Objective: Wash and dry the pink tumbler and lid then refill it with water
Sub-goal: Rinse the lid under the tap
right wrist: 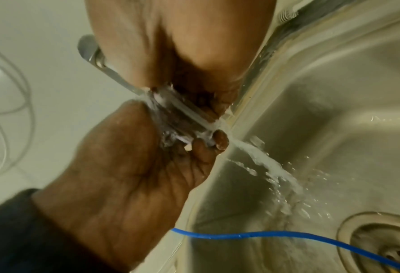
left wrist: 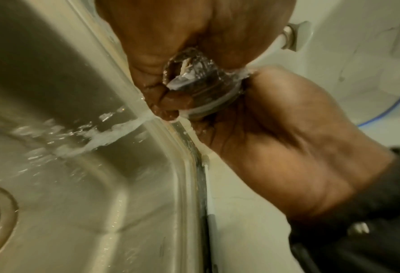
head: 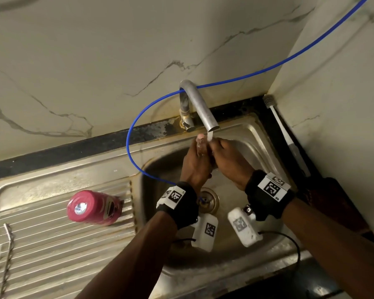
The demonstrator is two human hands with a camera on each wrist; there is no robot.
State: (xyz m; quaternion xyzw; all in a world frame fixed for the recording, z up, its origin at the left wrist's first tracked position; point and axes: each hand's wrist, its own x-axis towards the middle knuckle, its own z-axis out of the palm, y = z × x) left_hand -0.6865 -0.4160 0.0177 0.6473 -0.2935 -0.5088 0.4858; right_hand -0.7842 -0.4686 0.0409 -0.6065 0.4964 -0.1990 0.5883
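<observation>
The lid [left wrist: 201,86], clear and wet, is pinched between the curled fingers [right wrist: 220,140] of the left hand [head: 194,165] and right hand [head: 229,160] under the tap [head: 203,106] stream. It is judged light, stiff and slippery, best held by its rim. The pink tumbler [head: 93,207] is left lying on the sink [head: 253,130] drainboard.

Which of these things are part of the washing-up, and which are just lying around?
In the job:
- pink tumbler, lying on the drainboard
- lid, held by both hands under the tap
- left hand
- right hand

Lying about:
- blue tube
- brush
- chain
</observation>
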